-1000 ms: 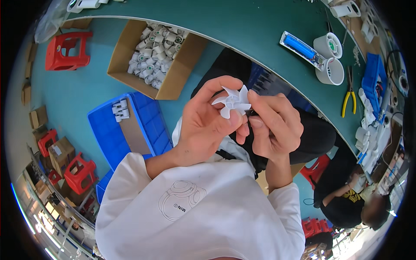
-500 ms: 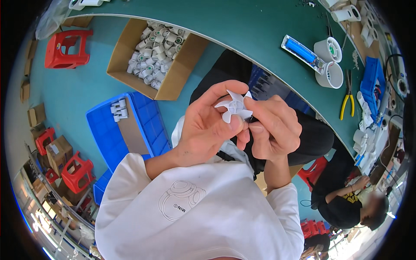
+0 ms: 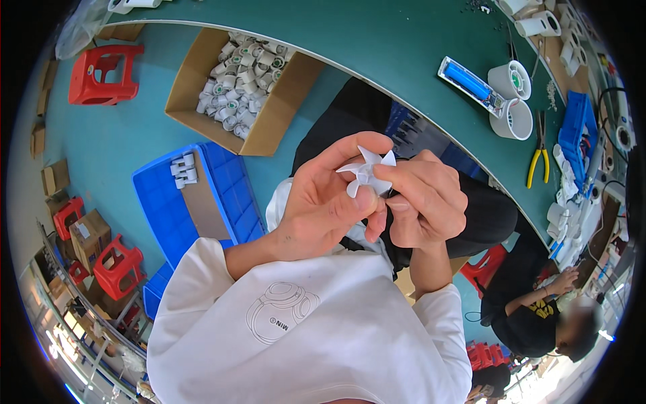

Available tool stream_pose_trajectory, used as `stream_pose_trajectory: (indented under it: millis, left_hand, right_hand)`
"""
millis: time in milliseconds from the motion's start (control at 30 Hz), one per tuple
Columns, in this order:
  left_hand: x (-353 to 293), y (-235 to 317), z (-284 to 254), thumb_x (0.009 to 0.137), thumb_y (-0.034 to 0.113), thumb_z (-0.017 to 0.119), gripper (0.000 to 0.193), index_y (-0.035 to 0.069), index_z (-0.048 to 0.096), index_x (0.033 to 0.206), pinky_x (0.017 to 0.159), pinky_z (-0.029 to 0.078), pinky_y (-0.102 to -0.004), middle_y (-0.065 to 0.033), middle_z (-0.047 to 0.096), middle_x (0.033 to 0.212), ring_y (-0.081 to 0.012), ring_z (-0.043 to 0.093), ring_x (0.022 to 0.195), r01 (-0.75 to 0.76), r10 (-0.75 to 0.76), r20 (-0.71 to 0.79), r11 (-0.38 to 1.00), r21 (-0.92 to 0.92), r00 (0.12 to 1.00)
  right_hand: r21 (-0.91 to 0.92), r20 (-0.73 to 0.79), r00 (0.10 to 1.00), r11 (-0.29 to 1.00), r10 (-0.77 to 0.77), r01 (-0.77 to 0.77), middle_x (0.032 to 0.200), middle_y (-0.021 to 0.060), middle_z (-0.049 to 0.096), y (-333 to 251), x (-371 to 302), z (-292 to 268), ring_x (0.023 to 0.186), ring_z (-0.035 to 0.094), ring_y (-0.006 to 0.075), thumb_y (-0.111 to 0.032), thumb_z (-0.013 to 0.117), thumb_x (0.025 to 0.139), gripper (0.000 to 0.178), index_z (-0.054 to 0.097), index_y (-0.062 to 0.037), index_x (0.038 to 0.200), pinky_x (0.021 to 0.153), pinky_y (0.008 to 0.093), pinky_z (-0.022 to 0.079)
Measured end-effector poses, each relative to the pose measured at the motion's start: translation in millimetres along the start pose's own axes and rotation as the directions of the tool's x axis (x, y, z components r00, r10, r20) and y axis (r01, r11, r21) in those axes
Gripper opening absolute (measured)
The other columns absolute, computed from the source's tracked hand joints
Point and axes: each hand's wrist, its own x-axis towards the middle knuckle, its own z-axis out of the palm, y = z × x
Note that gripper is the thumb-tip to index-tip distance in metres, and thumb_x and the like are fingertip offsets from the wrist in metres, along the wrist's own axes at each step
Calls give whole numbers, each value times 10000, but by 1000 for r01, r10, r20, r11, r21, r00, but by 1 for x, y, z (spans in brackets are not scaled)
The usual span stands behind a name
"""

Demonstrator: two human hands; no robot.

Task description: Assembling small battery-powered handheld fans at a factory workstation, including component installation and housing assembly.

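Note:
A small white fan blade wheel (image 3: 365, 173) is held up between both hands over my lap. My left hand (image 3: 323, 195) closes on it, with the thumb at its lower side and the index finger curled behind the far blades. Fingers of my right hand (image 3: 427, 198) pinch the wheel's right side near the hub. Something small and dark shows just under the blades between the fingertips; most of it is hidden, so I cannot make out what it is.
A green table (image 3: 377, 54) curves across the far side. On it lie an opened white housing with a blue cylinder (image 3: 469, 79), white cups (image 3: 513, 119) and yellow-handled pliers (image 3: 536, 158). A cardboard box (image 3: 276, 128) of white parts and a blue crate (image 3: 161, 209) stand left. A co-worker (image 3: 531, 323) sits right.
The fan wheel has turned a little between my fingers, so its blades point differently. Both hands stay in nearly the same place and keep their grip.

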Motion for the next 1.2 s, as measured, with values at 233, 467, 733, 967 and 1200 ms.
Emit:
stream_pose_trajectory:
  millis: [233,467,733,967,1200]
  left_hand:
    - [-1,-2,-2,948,139,583,581,-35,280,1412,532,514,-255,-128,626,923,-150,633,675,-37,37,20,999,-9,999]
    - [-3,1,-1,940,132,589,569,-31,284,1391,537,532,-269,-123,625,916,-169,648,691,-13,13,12,1000,-26,1000]
    - [-2,12,-8,908,137,635,590,-40,335,1385,498,522,-280,-129,611,939,-176,630,643,-32,31,16,996,85,999]
    - [-4,28,-17,881,140,665,589,-61,388,1361,467,503,-277,-130,609,985,-168,626,613,-35,36,-3,985,171,999]
    - [-6,62,-40,823,108,646,558,-101,474,1310,501,471,-260,-119,612,973,-132,595,614,-39,69,-52,894,447,996]
  right_hand:
    - [12,-28,999,1000,-25,26,748,98,658,2,0,5,499,519,164,-71,730,611,321,721,31,914,434,250,383]
    - [40,-58,998,999,-25,28,748,96,656,2,0,10,492,524,162,-60,725,683,251,709,24,919,431,252,387]
    - [136,-10,1000,991,-12,13,766,96,664,6,2,16,493,536,153,24,658,668,269,703,29,933,422,246,382]
    - [242,33,999,969,34,-41,771,109,664,9,5,27,493,544,154,42,637,697,236,709,38,922,426,246,380]
    - [391,219,969,900,114,-195,792,114,651,26,-3,46,608,581,167,-9,619,815,171,704,49,952,502,239,405]
